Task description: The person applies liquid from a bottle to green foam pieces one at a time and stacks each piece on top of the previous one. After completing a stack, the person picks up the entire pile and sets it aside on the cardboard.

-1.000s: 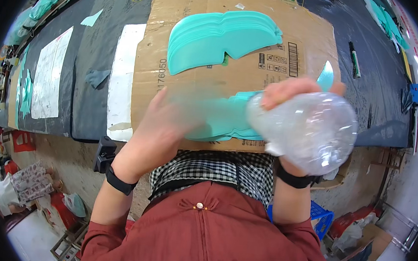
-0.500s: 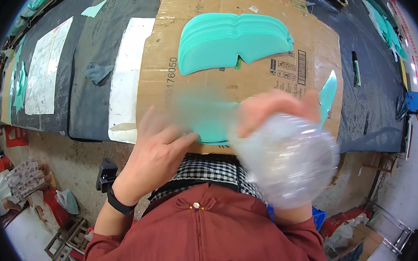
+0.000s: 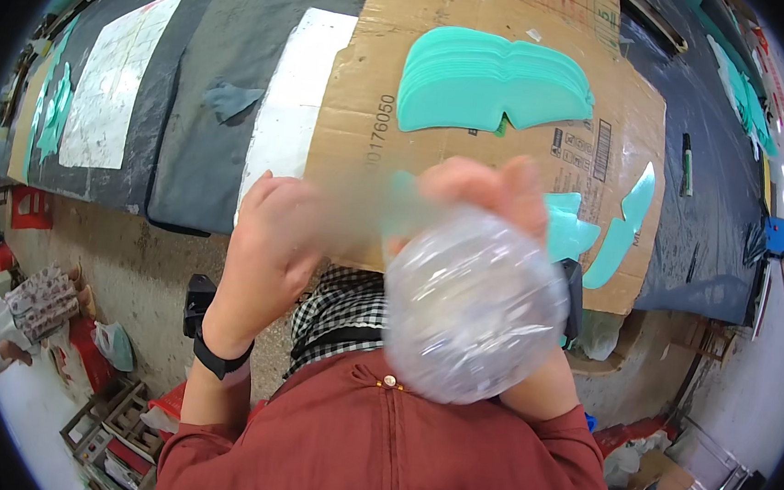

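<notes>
My right hand point(image 3: 484, 192) is curled at the top of a shiny round roll of clear plastic film point(image 3: 475, 307), which covers most of that wrist. Level with it, my left hand point(image 3: 273, 236) is raised over the cardboard's front edge, its fingers smeared by motion. A pale grey-green blur stretches between both hands; what it is cannot be made out. Farther back lies a fanned stack of teal sheets point(image 3: 488, 82), wide and notched in the middle of the near edge. Beside my right hand are a jagged teal piece point(image 3: 570, 227) and a narrow teal strip point(image 3: 623, 231).
A brown cardboard sheet point(image 3: 353, 154) covers the dark table's middle. To its left lie a white board point(image 3: 299, 81), a grey cloth scrap point(image 3: 231, 101) and a marked white sheet point(image 3: 124, 86). A marker point(image 3: 686, 165) lies right. Below left stand a wooden frame and bags.
Both hands have risen from the teal sheets at the front edge, which no longer show clearly there. The roll has shifted left; a jagged teal piece now shows. The whole view has shifted.
</notes>
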`<state>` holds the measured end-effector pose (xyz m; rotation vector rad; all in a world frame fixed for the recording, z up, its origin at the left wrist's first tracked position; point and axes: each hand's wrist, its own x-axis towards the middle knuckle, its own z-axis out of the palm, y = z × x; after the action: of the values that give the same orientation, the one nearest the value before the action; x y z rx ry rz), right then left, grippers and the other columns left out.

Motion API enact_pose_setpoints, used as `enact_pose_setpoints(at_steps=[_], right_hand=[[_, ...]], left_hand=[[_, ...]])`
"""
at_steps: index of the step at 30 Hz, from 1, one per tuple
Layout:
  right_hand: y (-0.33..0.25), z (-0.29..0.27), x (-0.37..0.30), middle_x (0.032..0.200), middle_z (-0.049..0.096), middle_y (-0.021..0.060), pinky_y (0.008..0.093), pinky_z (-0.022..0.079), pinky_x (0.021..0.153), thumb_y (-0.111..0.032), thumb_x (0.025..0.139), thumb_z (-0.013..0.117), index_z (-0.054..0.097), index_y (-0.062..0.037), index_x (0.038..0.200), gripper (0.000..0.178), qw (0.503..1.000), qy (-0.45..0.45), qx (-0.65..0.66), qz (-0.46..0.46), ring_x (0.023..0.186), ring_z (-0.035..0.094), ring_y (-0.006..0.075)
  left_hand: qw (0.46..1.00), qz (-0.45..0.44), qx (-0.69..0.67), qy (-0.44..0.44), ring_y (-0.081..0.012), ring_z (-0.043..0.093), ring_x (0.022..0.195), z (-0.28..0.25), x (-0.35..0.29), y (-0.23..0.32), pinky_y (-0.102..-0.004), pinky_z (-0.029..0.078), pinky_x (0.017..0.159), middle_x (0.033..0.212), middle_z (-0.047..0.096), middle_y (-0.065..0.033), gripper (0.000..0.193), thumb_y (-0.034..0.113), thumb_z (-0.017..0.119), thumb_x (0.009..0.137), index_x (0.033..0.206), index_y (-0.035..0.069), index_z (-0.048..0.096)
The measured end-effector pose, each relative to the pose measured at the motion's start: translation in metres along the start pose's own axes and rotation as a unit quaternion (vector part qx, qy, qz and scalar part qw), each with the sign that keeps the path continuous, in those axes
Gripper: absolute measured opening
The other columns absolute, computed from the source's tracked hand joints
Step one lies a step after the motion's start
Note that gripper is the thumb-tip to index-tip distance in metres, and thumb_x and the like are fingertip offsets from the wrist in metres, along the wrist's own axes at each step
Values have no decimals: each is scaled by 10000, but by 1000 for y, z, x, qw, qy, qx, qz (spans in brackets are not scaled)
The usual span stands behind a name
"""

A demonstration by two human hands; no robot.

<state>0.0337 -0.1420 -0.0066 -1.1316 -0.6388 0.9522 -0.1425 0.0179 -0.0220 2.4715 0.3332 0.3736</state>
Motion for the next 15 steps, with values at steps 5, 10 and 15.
enact_pose_setpoints(at_steps=[5,10,15], right_hand=[[-14,-22,-6,816,677,145,340,548,646,-675,1040,297,671,29,905,808,985,-66,157,-1,698,663,238],[6,12,14,825,678,140,348,526,648,-589,1056,332,696,53,903,754,995,-33,76,-63,722,652,205],[-1,13,-16,805,672,159,349,485,612,-562,1034,370,697,72,852,736,991,-58,34,-117,725,623,241]], left_hand=[[998,-51,-9,24,-302,612,1052,-17,-23,-9,-415,435,1009,1066,675,-98,222,-7,691,846,1059,42,725],[996,-71,-52,32,-300,611,1052,-13,-28,-13,-394,459,970,1076,679,-97,224,-8,688,847,1062,43,724],[996,-62,-52,42,-295,610,1044,-13,-23,-15,-389,466,953,1076,682,-96,214,-4,690,842,1048,42,725]])
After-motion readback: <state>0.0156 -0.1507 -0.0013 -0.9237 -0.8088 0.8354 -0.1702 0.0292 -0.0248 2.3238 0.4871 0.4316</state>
